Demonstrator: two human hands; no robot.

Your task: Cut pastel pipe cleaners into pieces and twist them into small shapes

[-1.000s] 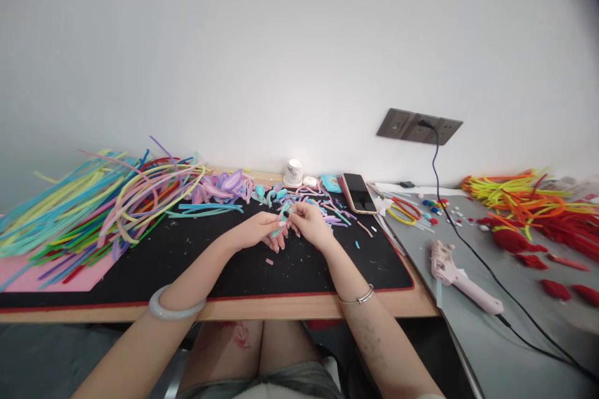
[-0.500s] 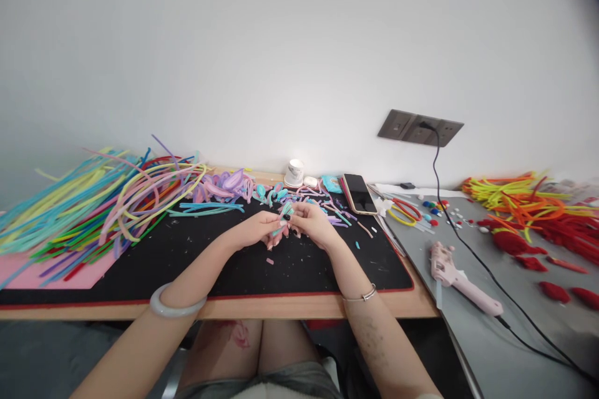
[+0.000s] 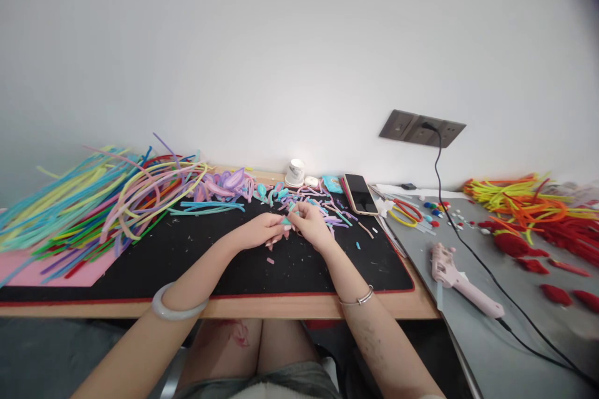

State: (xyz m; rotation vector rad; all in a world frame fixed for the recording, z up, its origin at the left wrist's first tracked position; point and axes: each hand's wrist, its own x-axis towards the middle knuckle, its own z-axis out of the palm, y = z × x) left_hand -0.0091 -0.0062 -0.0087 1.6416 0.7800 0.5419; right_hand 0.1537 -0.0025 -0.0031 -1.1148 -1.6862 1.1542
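Note:
Over the black mat [image 3: 187,262], my left hand [image 3: 262,230] and my right hand [image 3: 311,224] meet, fingers closed together. Between their fingertips is a small piece of teal pipe cleaner [image 3: 286,221], mostly covered by the fingers. Just beyond the hands lie cut purple and pink pipe cleaner pieces [image 3: 334,220] and small teal-and-pink shaped loops [image 3: 279,191]. A small pink scrap [image 3: 270,260] rests on the mat below my left hand.
Long multicoloured pipe cleaners [image 3: 131,199] cover the left side. A paper cup [image 3: 296,173] and a phone [image 3: 359,194] stand by the wall. On the grey table to the right are a pink glue gun [image 3: 463,287], its black cord [image 3: 491,274], and red and orange pipe cleaners [image 3: 538,215].
My right fingers have shifted over the teal piece, and less of it shows. A black bit seen between the fingers before is out of sight now. The view has moved slightly.

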